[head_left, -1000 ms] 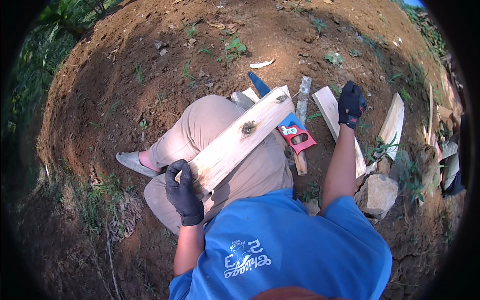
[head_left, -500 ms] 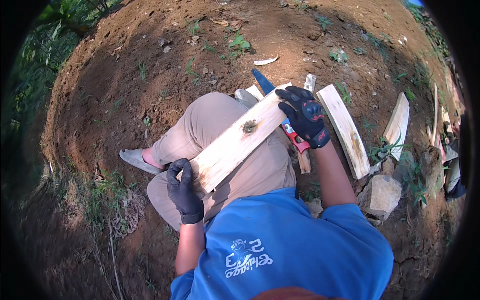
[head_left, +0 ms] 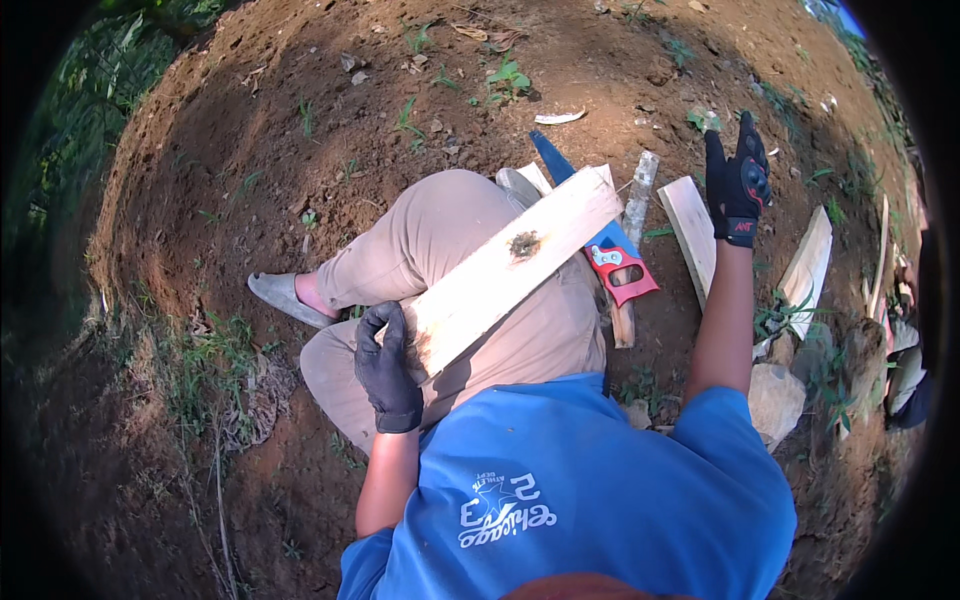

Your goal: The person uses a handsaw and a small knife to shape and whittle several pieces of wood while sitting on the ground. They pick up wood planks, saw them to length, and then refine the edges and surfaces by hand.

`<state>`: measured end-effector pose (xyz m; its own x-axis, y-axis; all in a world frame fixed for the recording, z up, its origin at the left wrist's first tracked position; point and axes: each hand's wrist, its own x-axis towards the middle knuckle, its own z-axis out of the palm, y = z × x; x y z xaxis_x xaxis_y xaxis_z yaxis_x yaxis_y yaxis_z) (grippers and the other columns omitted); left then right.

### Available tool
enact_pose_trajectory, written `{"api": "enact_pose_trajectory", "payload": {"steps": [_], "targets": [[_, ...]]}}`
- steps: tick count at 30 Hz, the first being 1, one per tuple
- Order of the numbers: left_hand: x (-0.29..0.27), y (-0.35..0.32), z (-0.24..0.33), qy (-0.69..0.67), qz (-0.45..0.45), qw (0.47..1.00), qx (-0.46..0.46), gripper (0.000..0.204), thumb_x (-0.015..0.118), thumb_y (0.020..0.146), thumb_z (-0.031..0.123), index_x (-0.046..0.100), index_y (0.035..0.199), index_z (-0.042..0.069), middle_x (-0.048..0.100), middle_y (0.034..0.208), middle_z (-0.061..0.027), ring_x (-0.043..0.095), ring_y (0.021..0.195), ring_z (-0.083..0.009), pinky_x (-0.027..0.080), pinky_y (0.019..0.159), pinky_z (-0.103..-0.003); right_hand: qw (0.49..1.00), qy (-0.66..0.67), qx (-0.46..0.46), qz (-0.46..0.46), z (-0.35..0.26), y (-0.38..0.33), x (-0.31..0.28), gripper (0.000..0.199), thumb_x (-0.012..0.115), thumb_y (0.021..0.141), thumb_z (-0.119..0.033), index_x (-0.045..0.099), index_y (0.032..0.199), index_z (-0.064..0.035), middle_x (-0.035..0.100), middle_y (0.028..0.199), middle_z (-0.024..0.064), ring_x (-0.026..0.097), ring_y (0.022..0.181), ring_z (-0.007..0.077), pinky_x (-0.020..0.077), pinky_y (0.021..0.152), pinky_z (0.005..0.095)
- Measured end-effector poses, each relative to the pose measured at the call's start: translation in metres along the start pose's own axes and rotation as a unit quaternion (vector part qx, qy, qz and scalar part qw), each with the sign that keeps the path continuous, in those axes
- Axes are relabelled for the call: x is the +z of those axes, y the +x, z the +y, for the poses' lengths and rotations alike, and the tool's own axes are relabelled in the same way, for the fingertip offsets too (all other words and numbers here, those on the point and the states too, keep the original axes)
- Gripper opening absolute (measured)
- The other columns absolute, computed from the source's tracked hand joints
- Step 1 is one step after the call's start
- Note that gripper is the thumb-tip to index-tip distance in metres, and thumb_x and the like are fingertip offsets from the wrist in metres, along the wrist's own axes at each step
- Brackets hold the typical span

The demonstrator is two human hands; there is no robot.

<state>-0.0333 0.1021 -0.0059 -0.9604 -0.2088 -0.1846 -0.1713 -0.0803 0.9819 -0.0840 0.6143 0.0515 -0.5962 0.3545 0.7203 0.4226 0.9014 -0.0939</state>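
A pale wooden board (head_left: 480,290) with a dark knot lies slanted across my lap. My left hand (head_left: 388,375), in a black glove, grips its lower left end. Off the board, my right hand (head_left: 738,185) is gloved too, raised with thumb and fingers apart and nothing in it. It is nearest to a second board (head_left: 688,222) on the ground at the right, partly hidden by my right arm. A handsaw (head_left: 603,257) with a red handle and blue blade lies beyond my lap, its middle covered by the board I hold.
A narrow whitish strip (head_left: 640,190) and other wood pieces lie around the saw. Farther right are a split wood piece (head_left: 808,260) and a large stone (head_left: 775,400). Bare brown soil with small weeds (head_left: 508,78) rises ahead. My bent legs (head_left: 440,215) support the board.
My right hand has let go of the board's upper end and moved right, its fingers spreading. The saw's handle now shows more fully. My left hand still grips the board.
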Motion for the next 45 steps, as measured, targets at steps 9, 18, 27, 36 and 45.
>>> {"api": "enact_pose_trajectory", "payload": {"steps": [9,18,27,36,45], "targets": [[0.003,-0.001,0.006,0.031,0.014,0.999,0.02,0.022,0.065,0.107,0.017,0.071,0.116,-0.002,0.069,0.115,-0.0056,0.062,0.11,-0.0141,0.048,0.1,-0.031,0.899,0.231,-0.206,-0.31,-0.184,-0.146,-0.067,0.08,0.067,0.096,-0.058,0.049,0.161,-0.0159,0.041,0.168,0.0179,0.032,0.158,0.0417,0.0191,0.129,0.0623],[-0.007,0.004,-0.014,-0.025,-0.001,0.999,0.046,0.032,0.052,0.114,0.023,0.072,0.117,-0.002,0.071,0.117,-0.0068,0.063,0.111,-0.0164,0.048,0.102,-0.033,0.763,0.407,-0.35,-0.359,-0.236,-0.172,-0.111,0.079,0.064,0.093,-0.059,0.05,0.16,-0.0196,0.046,0.167,0.0083,0.037,0.157,0.0303,0.0252,0.131,0.0557],[-0.004,0.004,-0.003,-0.044,-0.007,0.999,0.018,0.033,0.051,0.114,0.023,0.072,0.119,-0.002,0.072,0.119,-0.0087,0.064,0.114,-0.0176,0.047,0.105,-0.033,0.933,0.298,-0.023,-0.202,-0.112,-0.086,-0.045,0.056,0.078,0.096,-0.034,0.065,0.14,-0.0029,0.066,0.14,0.0233,0.06,0.132,0.0415,0.0447,0.115,0.0515],[-0.007,-0.001,-0.002,0.022,-0.036,0.998,0.051,0.039,0.048,0.115,0.028,0.071,0.122,-0.002,0.07,0.124,-0.0091,0.062,0.119,-0.0183,0.045,0.108,-0.034,0.856,0.358,-0.237,-0.289,-0.171,-0.104,-0.054,0.044,0.083,0.089,-0.024,0.076,0.132,-0.0181,0.064,0.147,0.0128,0.055,0.141,0.0355,0.0434,0.118,0.0516],[-0.006,-0.003,-0.007,0.111,-0.03,0.982,0.149,0.038,0.048,0.115,0.027,0.071,0.122,-0.002,0.07,0.123,-0.0084,0.062,0.119,-0.0186,0.045,0.109,-0.035,0.815,0.469,-0.169,-0.296,-0.19,-0.16,-0.105,0.027,0.082,0.088,-0.014,0.074,0.113,-0.0066,0.072,0.128,0.0156,0.066,0.123,0.0377,0.0501,0.109,0.0519]]}}
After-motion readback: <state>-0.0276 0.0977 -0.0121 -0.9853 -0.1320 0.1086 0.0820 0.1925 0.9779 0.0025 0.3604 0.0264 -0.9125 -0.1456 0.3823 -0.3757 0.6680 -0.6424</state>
